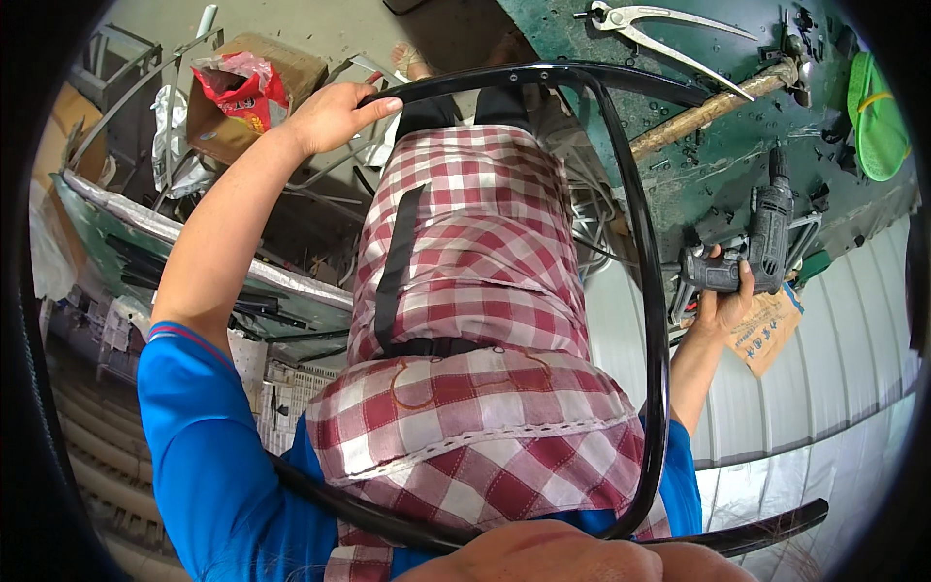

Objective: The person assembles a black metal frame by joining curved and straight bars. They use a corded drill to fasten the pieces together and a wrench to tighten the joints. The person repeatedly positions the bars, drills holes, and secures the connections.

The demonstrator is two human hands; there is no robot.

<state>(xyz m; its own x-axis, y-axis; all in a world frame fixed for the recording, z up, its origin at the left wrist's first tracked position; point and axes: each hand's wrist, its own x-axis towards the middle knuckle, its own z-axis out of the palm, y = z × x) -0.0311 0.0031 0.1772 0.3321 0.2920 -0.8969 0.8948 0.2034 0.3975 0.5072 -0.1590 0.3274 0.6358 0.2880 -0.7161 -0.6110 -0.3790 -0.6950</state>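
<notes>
A glossy black bent-tube frame (652,291) stands in front of my body, its long side bar rising on the right and its lower end curving below my chest. My left hand (335,118) is closed round the far left end of its top bar, with the thumb lying along the tube. Two small holes or screws show in the top bar. To the right of the frame, my right hand (725,306) grips a dark power drill (771,228) by its handle end. The drill's chuck points away from me, over the bench, apart from the tube.
On the green bench (824,175) lie pincers (640,24), a wooden-handled hammer (713,109) and scattered small fasteners. A green plastic item (876,126) with a yellow band is at far right. Brown paper (766,335) lies beneath the drill. At left stands a cardboard box (296,70) with a red bag (242,89).
</notes>
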